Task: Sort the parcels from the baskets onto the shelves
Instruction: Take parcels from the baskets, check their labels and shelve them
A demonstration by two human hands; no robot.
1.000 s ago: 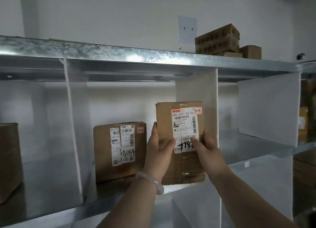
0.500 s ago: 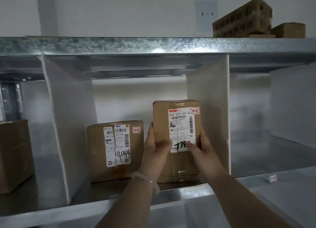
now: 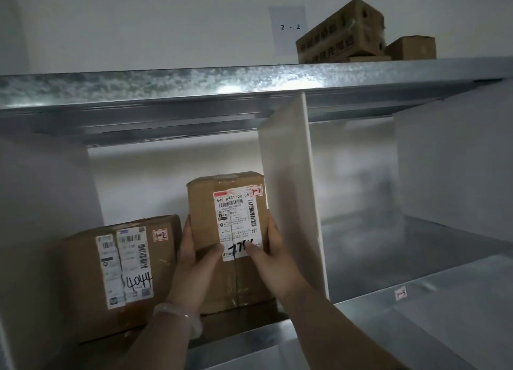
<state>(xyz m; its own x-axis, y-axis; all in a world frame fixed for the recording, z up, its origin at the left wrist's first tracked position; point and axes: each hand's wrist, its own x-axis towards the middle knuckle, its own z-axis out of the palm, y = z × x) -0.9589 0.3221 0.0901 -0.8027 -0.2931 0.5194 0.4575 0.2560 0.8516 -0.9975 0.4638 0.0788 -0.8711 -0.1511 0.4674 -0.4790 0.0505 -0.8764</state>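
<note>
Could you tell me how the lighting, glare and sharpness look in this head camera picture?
Head view: dim overall; glare streaks the upper shelf edge; the tall parcel held by left hand and right hand is sharp enough to read its label; the right bay is smeared and soft; the shelf edge bows slightly from the wide lens.

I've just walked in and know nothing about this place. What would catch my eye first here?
Probably the tall brown parcel standing upright in the middle shelf bay, gripped at its sides by the left hand and right hand. Left of it sits a wider parcel with 4044 handwritten on its label. A white divider stands just right of the held parcel.
</note>
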